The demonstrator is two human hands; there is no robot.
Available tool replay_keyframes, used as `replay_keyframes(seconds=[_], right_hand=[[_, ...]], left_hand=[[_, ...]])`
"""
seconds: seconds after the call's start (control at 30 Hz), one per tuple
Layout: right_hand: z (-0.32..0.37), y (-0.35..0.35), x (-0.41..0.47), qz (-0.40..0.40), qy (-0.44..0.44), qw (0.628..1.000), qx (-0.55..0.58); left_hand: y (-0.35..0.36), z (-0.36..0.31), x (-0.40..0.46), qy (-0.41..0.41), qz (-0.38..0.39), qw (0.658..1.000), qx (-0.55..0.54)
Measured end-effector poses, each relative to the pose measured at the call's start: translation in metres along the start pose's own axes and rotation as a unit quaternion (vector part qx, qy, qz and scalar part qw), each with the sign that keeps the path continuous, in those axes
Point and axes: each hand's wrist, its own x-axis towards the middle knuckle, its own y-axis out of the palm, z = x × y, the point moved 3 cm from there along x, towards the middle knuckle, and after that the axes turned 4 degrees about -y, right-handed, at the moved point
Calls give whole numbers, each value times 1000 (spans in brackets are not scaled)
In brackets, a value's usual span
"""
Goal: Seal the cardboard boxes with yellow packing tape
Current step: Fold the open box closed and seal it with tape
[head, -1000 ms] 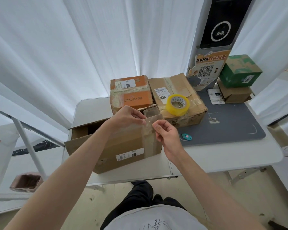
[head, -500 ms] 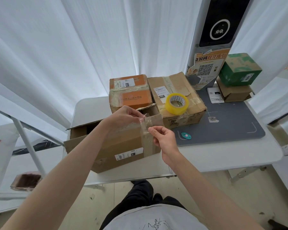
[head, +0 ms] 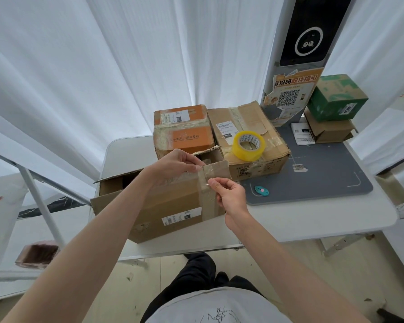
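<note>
An open brown cardboard box (head: 173,206) lies on the white table (head: 313,220) in front of me, its flaps up. A strip of clear old tape (head: 204,177) runs over its near right flap. My left hand (head: 175,163) pinches the top of that strip at the flap's edge. My right hand (head: 229,194) pinches the strip lower down, just right of the box's front face. The yellow tape roll (head: 248,145) rests on top of a larger closed brown box (head: 254,136) behind.
An orange box (head: 182,131) stands behind the open one. A grey mat (head: 324,173) carries a small teal cutter (head: 261,190). A green box (head: 336,96) sits on a brown box (head: 329,130) at the back right, beside a kiosk post (head: 296,66).
My right hand has shifted slightly down and right along the tape strip on the flap. My left hand stays pinched at the flap's top edge.
</note>
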Motion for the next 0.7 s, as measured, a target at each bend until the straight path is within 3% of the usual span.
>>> replay_keyframes(seconds=[0.7], right_hand=[[-4,15,0,-87,-21,995,-32]], left_hand=[[-2,2,1,6,12,1000,-2]])
